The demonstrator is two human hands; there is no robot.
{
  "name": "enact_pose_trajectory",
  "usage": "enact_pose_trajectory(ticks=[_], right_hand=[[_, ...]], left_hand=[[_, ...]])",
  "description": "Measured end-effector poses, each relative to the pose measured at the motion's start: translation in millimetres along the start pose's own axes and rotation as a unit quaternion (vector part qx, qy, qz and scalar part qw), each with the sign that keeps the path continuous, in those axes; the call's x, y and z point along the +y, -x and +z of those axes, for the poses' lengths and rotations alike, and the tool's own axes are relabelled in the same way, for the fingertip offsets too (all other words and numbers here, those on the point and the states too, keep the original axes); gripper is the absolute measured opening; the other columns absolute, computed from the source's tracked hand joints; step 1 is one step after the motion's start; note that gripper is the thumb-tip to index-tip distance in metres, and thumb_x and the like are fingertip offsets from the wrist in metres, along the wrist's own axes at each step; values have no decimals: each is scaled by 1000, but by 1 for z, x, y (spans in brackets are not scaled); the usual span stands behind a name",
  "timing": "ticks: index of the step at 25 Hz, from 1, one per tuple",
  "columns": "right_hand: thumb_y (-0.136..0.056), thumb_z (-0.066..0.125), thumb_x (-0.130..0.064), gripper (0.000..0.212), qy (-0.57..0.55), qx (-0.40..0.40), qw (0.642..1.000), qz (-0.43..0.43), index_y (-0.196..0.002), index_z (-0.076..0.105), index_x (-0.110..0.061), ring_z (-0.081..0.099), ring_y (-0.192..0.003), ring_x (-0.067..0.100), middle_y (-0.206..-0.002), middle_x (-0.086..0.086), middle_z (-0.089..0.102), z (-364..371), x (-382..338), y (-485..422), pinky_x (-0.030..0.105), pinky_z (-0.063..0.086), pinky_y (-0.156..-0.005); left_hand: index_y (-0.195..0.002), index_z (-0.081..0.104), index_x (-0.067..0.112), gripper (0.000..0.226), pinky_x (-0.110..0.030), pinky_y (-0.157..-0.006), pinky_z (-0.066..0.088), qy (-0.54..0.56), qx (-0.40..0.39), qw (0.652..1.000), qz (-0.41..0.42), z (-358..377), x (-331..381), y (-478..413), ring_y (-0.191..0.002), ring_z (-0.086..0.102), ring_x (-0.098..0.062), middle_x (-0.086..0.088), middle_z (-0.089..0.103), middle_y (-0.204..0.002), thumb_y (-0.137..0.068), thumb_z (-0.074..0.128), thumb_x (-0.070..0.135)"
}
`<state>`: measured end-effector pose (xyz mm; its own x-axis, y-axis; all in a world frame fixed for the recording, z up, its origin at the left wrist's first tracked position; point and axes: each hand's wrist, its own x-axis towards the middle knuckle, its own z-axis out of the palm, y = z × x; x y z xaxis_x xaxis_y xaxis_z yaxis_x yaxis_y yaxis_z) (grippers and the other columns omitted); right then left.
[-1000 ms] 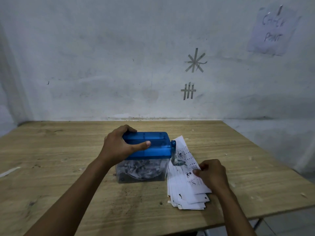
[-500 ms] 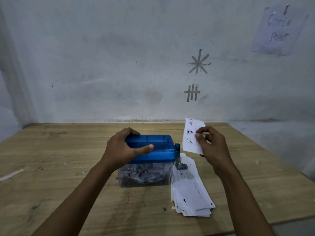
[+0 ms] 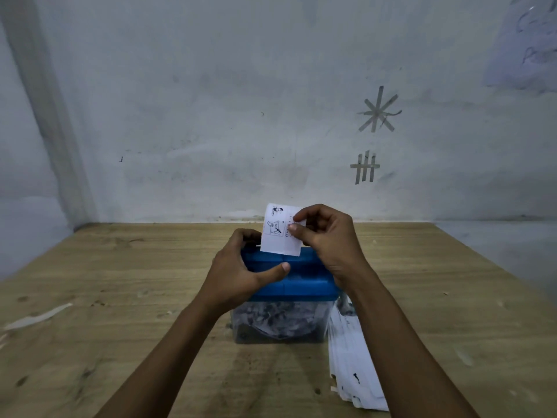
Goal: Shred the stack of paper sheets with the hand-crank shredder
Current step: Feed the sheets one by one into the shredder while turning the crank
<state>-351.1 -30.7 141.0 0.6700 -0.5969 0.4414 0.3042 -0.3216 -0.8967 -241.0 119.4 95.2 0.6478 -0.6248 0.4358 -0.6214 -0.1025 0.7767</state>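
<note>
The hand-crank shredder (image 3: 301, 282) has a blue lid over a clear bin (image 3: 280, 325) full of paper shreds, and it stands on the wooden table (image 3: 120, 312). My left hand (image 3: 238, 276) grips the lid's left side, thumb lying across the top. My right hand (image 3: 327, 239) pinches a printed paper sheet (image 3: 278, 233) upright, its lower edge at the lid's top. The stack of paper sheets (image 3: 352, 366) lies to the right of the bin, partly hidden by my right forearm. The crank is hidden.
A plastered wall (image 3: 211, 116) rises right behind the table, with tape marks (image 3: 376, 113) and a taped note (image 3: 524, 46) at the upper right. The table's right edge falls off at the right. A pale strip (image 3: 39, 316) lies on the table's left part.
My right hand lifted one sheet off the stack and carried it left, over the shredder's lid. My left hand stayed on the lid. The camera moved closer.
</note>
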Motion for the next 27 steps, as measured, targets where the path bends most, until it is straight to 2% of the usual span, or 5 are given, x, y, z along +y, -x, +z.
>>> enact_pose_trajectory(ticks=[4,14,18,22,27], right_hand=[[-78,82,2,17,17,-22,1000,3,-79,70,-9,75,-84,16,-87,7,76,9,5,0,34,62,-75],[-81,81,-3,13,52,-44,998,18,-85,70,-9,73,-89,17,-89,6,76,3,2,5,23,58,-73],[-89,75,-29,17,180,49,982,23,-100,65,-20,63,-98,4,-101,-9,68,-15,6,30,19,50,-81],[-75,65,-72,52,215,50,965,142,-108,58,-33,66,-91,11,-99,-7,67,-40,21,76,38,60,-77],[-80,50,-78,59,261,56,946,186,-104,58,-25,67,-74,12,-83,1,70,-39,19,87,26,50,-63]], left_hand=[[-123,50,32,58,-5,-77,46,26,7,1000,-3,-1,1,1,-104,54,14,27,58,-114,-77,84,42],[-104,64,21,8,-13,-73,51,93,-8,996,-4,-2,3,1,-96,63,1,14,69,-105,-99,62,16],[-107,65,25,13,-13,-77,52,101,-11,995,-18,-1,3,2,-104,62,-2,16,68,-112,-98,63,14],[-109,65,24,16,-8,-76,50,93,0,995,-21,-2,2,0,-107,61,-2,15,68,-115,-98,63,13],[-114,66,18,17,-5,-74,49,91,5,995,-34,0,4,0,-104,61,-2,10,66,-118,-98,63,12]])
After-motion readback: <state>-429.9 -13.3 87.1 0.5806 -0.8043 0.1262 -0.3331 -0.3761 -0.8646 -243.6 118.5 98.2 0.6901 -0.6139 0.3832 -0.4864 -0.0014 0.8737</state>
